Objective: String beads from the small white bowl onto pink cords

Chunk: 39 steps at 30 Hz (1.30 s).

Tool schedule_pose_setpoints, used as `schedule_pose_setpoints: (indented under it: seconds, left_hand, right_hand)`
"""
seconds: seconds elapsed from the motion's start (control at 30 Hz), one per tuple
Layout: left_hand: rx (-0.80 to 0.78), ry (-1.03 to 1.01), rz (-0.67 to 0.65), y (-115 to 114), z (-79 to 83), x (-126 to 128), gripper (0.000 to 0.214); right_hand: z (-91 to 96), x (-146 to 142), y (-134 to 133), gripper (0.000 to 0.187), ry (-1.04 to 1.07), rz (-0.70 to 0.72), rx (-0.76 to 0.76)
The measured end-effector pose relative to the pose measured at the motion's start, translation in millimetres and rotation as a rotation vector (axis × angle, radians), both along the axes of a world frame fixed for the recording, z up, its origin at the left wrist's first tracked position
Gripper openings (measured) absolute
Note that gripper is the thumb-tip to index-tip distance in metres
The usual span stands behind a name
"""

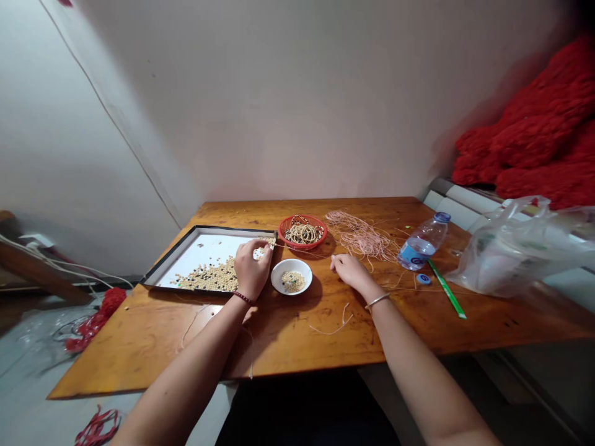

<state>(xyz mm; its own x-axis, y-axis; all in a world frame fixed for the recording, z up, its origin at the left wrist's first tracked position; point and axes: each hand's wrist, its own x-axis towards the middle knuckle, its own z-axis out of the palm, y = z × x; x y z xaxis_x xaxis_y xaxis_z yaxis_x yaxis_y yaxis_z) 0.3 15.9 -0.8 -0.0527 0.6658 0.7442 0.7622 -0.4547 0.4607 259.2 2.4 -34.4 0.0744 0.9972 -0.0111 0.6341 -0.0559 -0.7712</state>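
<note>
A thin pale string (307,253) stretches between my two hands, above the white bowl. My left hand (252,267) pinches one end with thumb and fingertips, over the right edge of a black-rimmed tray (188,234) holding loose beads (211,275). To the right of the bowl, my right hand (351,271) is closed on the other end, its fingers curled near the tabletop. Small beige and dark beads (292,282) lie in the white bowl (277,271). Behind it stands a red basket (284,241) with strung beads (304,231).
Loose pink string (365,235) lies tangled at the back. A water bottle (423,241), its blue-white disc (423,279), a green strip (447,290) and a plastic bag (502,260) stand or lie to the right. String scraps (332,332) lie near the table's (297,359) front.
</note>
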Motion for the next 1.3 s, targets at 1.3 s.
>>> schedule_pose_setpoints:
  seconds: [1.3]
  left_hand:
    - [0.162,0.351,-0.284,-35,-8.3,31,0.005]
  right_hand:
    - [-0.6,-60,-23,0.038,0.656,0.371,0.189]
